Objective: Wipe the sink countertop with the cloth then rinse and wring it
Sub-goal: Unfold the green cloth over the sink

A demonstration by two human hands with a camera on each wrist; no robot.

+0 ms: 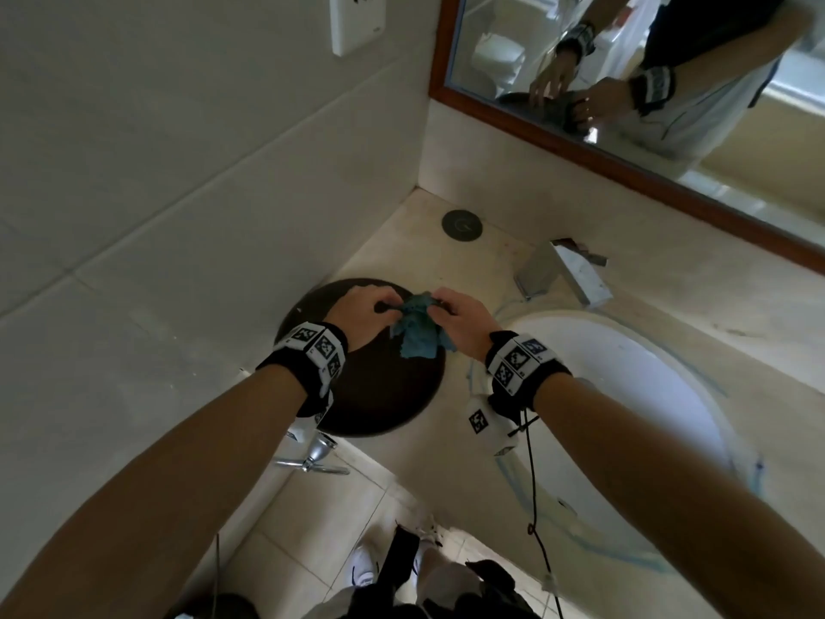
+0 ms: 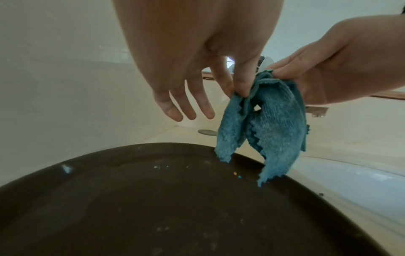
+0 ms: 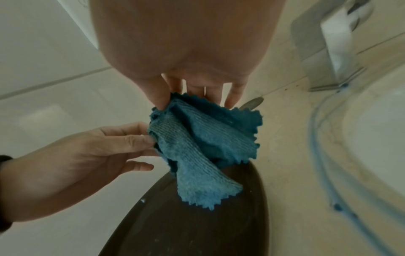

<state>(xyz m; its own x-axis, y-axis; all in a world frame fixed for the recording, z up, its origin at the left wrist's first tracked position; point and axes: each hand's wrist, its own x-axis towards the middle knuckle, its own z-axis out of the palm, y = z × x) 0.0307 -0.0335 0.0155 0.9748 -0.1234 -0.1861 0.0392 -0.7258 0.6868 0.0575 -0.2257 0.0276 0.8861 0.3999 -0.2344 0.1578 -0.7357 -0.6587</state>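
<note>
A: Beige worktop (image 1: 446, 440), dark round tray (image 2: 153, 207) beneath both hands.

B: The blue cloth (image 1: 417, 335) hangs between them, left hand (image 1: 366, 314) and right hand (image 1: 460, 319) each pinching its top edge. It looks limp and light; corners seem the best hold.

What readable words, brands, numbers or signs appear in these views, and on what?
No legible text anywhere.
White wall socket plate: small mark at its lower right corner, too blurred to read.
Black-and-white square code tags on both wristbands: patterns only, no letters.
Round dark countertop cap: faint symbol, unreadable.
</note>
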